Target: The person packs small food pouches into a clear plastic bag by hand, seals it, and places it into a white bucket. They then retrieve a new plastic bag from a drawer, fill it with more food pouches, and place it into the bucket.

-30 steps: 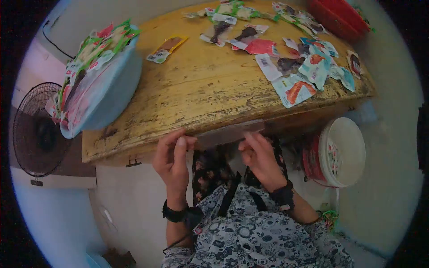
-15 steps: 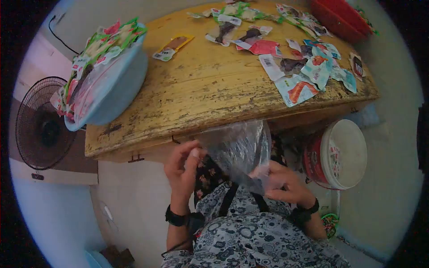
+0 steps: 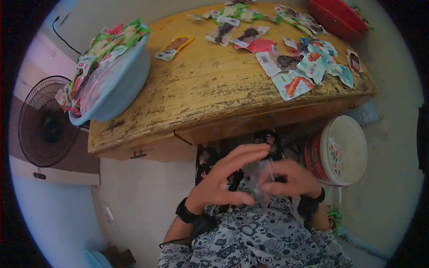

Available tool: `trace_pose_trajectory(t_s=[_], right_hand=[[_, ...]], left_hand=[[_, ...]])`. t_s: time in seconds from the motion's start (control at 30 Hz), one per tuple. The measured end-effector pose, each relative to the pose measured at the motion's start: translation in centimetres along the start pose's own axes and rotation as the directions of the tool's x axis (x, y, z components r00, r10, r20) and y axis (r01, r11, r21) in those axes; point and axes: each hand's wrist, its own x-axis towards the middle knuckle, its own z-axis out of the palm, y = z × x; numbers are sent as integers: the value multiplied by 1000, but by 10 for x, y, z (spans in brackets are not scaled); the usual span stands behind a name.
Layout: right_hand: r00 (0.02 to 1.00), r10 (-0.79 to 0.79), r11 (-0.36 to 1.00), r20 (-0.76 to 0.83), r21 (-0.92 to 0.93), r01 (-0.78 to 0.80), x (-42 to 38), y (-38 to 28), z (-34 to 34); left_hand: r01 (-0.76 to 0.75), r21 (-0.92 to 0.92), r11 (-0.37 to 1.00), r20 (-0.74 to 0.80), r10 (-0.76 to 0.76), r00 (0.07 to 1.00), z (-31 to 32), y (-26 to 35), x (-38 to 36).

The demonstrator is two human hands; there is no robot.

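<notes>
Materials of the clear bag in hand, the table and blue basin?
Clear bag: likely thin plastic film; it is see-through, with a faint shine.
Table: looks like wood, yellow paint or varnish, worn dark along the front edge.
Blue basin: probably plastic, smooth and evenly coloured; which plastic, I can't tell.

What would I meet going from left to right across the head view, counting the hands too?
Black fan, blue basin, yellow-edged packet, left hand, right hand, bucket.
</notes>
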Motion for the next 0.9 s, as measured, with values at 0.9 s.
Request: trace_pose_trajectory(t_s=[0.9], right_hand=[[520, -340, 939, -784, -318, 134, 133, -18, -47]], left_hand=[[279, 688, 670, -305, -83, 949, -149, 43, 42]])
